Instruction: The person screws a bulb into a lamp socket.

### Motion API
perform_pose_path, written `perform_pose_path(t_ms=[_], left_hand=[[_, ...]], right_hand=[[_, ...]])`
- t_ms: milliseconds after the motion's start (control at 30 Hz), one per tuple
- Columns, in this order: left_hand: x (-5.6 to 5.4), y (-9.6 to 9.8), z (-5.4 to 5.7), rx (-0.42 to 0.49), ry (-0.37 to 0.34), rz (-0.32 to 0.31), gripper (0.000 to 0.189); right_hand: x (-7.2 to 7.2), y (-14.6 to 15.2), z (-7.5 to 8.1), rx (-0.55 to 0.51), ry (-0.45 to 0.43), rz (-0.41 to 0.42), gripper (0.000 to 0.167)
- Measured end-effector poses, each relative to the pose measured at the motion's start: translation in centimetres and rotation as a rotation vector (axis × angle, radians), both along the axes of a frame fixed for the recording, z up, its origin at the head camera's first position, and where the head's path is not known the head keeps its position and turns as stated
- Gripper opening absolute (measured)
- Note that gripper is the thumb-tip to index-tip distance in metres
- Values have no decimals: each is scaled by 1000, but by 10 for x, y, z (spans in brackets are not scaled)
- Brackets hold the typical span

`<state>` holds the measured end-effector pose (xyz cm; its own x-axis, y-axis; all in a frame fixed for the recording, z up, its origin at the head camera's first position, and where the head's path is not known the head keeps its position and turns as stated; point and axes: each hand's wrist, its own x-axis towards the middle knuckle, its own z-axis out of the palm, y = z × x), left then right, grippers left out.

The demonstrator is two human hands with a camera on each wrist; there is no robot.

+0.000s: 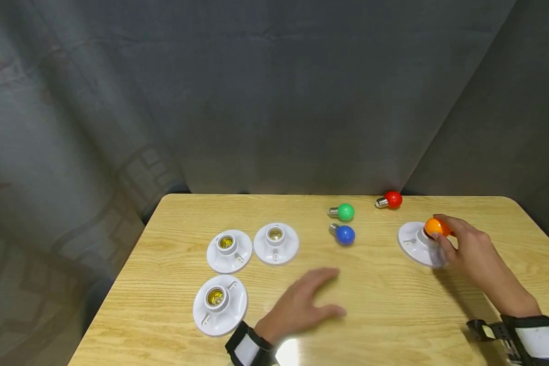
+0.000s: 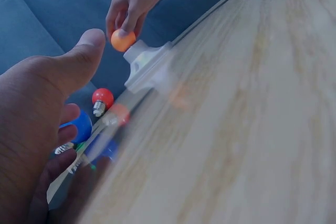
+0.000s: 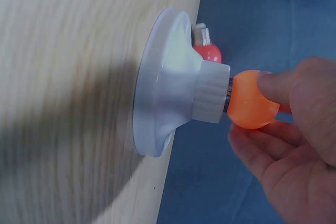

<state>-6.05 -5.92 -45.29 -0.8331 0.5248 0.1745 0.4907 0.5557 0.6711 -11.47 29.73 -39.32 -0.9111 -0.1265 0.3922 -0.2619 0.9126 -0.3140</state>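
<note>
At the table's right side, my right hand [image 1: 473, 249] pinches an orange light bulb [image 3: 254, 99] between thumb and fingers. The bulb's base sits in the mouth of a white lamp holder [image 3: 168, 87], with a little metal showing above the rim. My left hand [image 1: 299, 307] hovers over the front middle of the table, fingers spread and holding nothing. Nearest to it are a blue bulb [image 1: 345, 235] and a green bulb [image 1: 345, 212], lying on their sides. A red bulb [image 1: 393, 199] lies near the back edge.
Three more white lamp holders with bare sockets stand on the left: a back-left holder [image 1: 229, 251], a holder beside it [image 1: 276, 244] and a front holder [image 1: 220, 305]. The wooden table [image 1: 164, 244] ends at a grey curtain [image 1: 274, 101] behind.
</note>
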Motion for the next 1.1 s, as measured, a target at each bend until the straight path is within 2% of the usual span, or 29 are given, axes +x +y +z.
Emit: perform_pose_path(t_ms=[233,433,700,1100], left_hand=[[0,0,-1,4,-23,4,72],[0,0,-1,-5,8,-4,71],[0,1,1,-14,12,0,72],[0,1,0,-28,46,-6,71]], right_hand=[[-11,13,-1,18,-35,-30,48],[-18,17,-2,0,-44,-48,49],[-22,22,-1,13,-38,-35,50],[-25,25,-4,4,-75,-64,49]])
